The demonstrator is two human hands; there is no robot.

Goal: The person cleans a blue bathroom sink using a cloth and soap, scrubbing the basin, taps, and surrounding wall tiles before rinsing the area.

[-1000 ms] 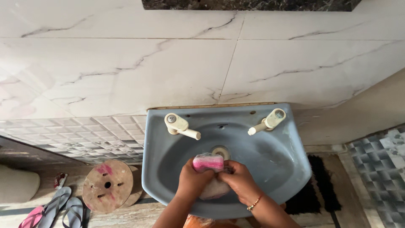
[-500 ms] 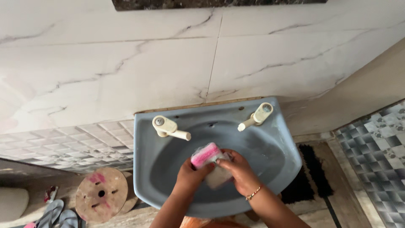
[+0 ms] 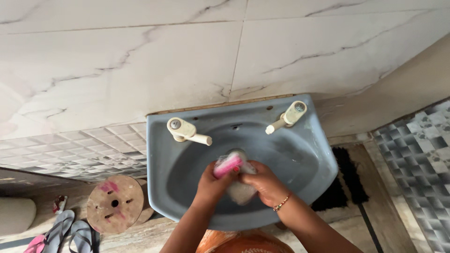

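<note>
Over the bowl of a blue wall-mounted washbasin [image 3: 304,154], both of my hands meet. My left hand [image 3: 212,180] grips a pink and white soap packet or sponge-like piece [image 3: 228,164] at its lower end. My right hand [image 3: 263,180], with a bracelet on the wrist, closes on a pale, whitish object [image 3: 240,191] held between the two hands. Two cream taps stand on the basin's back ledge: the left tap [image 3: 186,131] and the right tap [image 3: 287,116]. The drain lies just behind the pink piece, mostly hidden.
A marbled white tile wall [image 3: 187,61] rises behind the basin. On the floor at lower left lie a round wooden spool [image 3: 115,204], blue and pink flip-flops [image 3: 61,232] and a pale round object [image 3: 14,215]. Patterned grey floor tiles [image 3: 412,154] are at right, a dark mat [image 3: 347,180] beside the basin.
The view has shifted, so the basin sits further right and lower. My hands stay joined over the bowl, and the pink piece has tilted and moved slightly between my fingers.
</note>
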